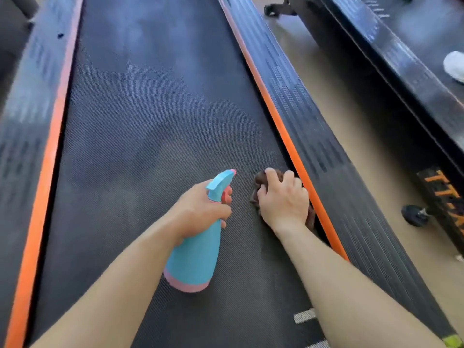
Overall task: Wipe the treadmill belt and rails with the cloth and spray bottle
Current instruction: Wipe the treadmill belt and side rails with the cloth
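The dark treadmill belt (150, 116) runs away from me between two black side rails with orange inner strips, the left rail (32, 101) and the right rail (313, 126). My left hand (200, 209) grips the neck of a turquoise spray bottle (195, 257) with a pink base, its nozzle pointing forward over the belt. My right hand (283, 199) grips a bunched dark brown cloth (259, 179) and presses it on the belt right beside the orange strip of the right rail. Most of the cloth is hidden under the hand.
A second treadmill (411, 71) stands to the right across a strip of tan floor (351, 136), with a white cloth (454, 66) lying on it. Its small black wheel (414, 216) sticks out near the floor. White markings (305, 315) show on the near belt.
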{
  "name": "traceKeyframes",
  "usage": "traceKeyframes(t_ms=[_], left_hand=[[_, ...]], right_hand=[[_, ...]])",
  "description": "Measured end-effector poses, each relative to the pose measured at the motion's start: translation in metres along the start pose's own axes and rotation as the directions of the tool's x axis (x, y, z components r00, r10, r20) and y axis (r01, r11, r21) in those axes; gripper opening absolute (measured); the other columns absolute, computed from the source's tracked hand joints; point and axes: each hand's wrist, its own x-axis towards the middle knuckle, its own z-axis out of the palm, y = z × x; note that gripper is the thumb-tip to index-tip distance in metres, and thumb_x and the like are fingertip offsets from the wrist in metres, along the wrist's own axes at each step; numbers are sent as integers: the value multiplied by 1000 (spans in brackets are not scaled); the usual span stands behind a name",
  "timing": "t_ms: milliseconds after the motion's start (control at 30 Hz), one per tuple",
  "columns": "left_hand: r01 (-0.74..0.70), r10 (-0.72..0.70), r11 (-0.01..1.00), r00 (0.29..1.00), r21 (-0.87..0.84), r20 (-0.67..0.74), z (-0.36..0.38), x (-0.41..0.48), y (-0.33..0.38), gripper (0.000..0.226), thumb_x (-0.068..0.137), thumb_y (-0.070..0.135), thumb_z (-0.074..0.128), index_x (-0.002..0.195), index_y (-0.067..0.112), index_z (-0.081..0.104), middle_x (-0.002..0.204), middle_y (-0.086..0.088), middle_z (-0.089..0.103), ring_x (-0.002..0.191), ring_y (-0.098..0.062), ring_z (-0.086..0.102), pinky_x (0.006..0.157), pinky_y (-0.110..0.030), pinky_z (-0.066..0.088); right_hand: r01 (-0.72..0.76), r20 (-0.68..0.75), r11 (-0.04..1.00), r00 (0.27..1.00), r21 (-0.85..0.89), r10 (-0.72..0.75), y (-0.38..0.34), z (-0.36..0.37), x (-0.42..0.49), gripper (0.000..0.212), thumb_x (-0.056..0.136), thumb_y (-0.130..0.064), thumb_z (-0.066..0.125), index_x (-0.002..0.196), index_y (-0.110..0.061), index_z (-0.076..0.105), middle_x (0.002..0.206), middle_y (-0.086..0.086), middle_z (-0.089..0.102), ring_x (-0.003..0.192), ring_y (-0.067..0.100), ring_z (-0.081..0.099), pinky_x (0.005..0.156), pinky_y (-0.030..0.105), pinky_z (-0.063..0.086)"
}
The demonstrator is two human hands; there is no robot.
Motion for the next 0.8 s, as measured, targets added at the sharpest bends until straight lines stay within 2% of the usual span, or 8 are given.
traceKeyframes(t_ms=[67, 167, 267, 367, 467, 567, 700, 800], left_hand=[[13, -15, 998, 1000, -60, -24, -5, 2, -8, 42, 60, 17, 65, 101, 18, 70, 104, -2, 75, 73, -17, 72, 87, -50, 64], [35, -43, 991, 998, -130, -54, -8, 8, -9, 47, 59, 17, 66, 105, 23, 73, 110, -1, 75, 70, -19, 73, 90, -51, 63], [6, -14, 991, 998, -137, -58, -9, 8, -1, 54, 59, 17, 64, 112, 25, 72, 109, 1, 74, 75, -18, 73, 88, -51, 63], [0, -5, 996, 999, -92, -48, -12, 7, 2, 49, 60, 19, 63, 108, 25, 70, 108, 6, 73, 72, -23, 78, 89, -50, 63], [-6, 0, 995, 999, -103, -50, -16, 8, -1, 45, 61, 19, 63, 104, 25, 70, 110, 3, 73, 70, -23, 77, 87, -48, 64], [-33, 28, 995, 998, -97, -49, -18, 4, -7, 51, 61, 20, 63, 110, 33, 70, 109, 7, 74, 74, -25, 79, 84, -42, 62], [-71, 70, 997, 997, -35, -32, -17, -6, -13, 54, 58, 21, 63, 110, 34, 70, 106, 12, 74, 79, -16, 77, 81, -36, 62], [-75, 75, 996, 997, -51, -3, -21, -7, -14, 54, 60, 20, 62, 113, 29, 69, 109, 12, 73, 75, -20, 78, 80, -36, 62]], right_hand=[[7, 15, 1000, 1000, -27, -6, -10, 7, 54, 31, 98, -35, 46, 126, -24, 52, 114, 14, 51, 101, 36, 53, 81, 45, 42], [76, 55, 994, 996, -73, -72, -23, 13, 109, 24, 101, -26, 39, 123, -23, 50, 117, 14, 51, 106, 36, 51, 88, 46, 39], [72, 33, 995, 997, -72, -70, -23, 10, 98, 18, 100, -22, 46, 116, -19, 54, 109, 16, 55, 97, 38, 56, 73, 43, 40], [165, -20, 981, 986, -106, -168, 1, 1, 31, 18, 93, -27, 61, 107, -15, 60, 90, 15, 55, 76, 35, 58, 54, 35, 33], [260, -32, 944, 962, -202, -271, 26, -1, 14, 18, 91, -31, 66, 100, -17, 62, 84, 12, 55, 70, 33, 57, 49, 32, 36], [183, -75, 946, 975, -267, -209, 12, 4, 67, 12, 94, -25, 62, 102, -17, 61, 91, 14, 58, 79, 35, 59, 54, 35, 40], [86, 49, 970, 996, -227, -77, -22, 7, 117, 26, 101, -20, 43, 124, -13, 55, 116, 20, 56, 104, 40, 57, 72, 41, 44], [51, 8, 991, 999, -121, -50, -20, 1, 76, 25, 101, -28, 50, 119, -13, 57, 107, 20, 58, 95, 40, 60, 66, 39, 45]])
